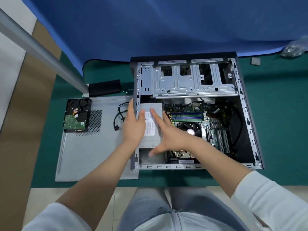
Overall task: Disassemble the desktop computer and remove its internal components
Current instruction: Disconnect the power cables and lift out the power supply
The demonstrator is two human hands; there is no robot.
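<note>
An open desktop case (246,117) lies on its side on a green mat. Inside it, at the left, sits a grey power supply (152,130) with a white label. My left hand (135,125) rests flat along the case's left wall, fingers straight, thumb on the supply's top. My right hand (170,130) is spread over the supply, fingers extended across its right side and thumb at its near edge. The motherboard (211,130) with its CPU fan (190,129) fills the case's middle. An empty metal drive cage (191,80) spans the far end.
The removed side panel (93,147) lies left of the case, with a hard drive (76,115) and a loose black cable (119,117) on it. A black object (104,88) and a table leg (41,50) stand at far left. A bag of parts (295,47) lies far right.
</note>
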